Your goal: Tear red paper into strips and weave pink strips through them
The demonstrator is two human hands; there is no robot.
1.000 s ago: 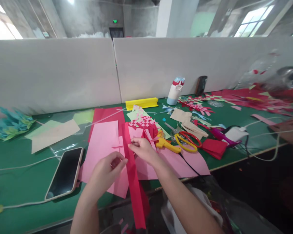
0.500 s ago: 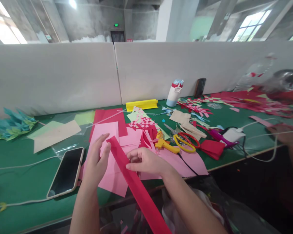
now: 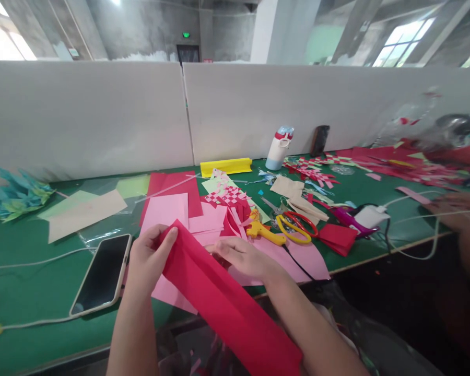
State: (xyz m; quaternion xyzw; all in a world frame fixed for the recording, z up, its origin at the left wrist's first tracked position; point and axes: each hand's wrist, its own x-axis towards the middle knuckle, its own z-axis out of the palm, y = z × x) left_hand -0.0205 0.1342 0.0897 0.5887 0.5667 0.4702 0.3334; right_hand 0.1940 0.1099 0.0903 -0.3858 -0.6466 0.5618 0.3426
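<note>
Our red paper [image 3: 227, 308] now spreads wider; our left hand [image 3: 149, 258] pinches its top; our right hand [image 3: 241, 257] half-curls by its edge, grip unclear.

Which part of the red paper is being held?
The left hand pinches the red paper at its upper-left end; the right hand's hold is unclear.

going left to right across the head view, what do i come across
Teal paper leaves → phone → left hand → yellow folded paper → white-and-blue bottle → dark upright object → white adapter → another person's hand
</note>
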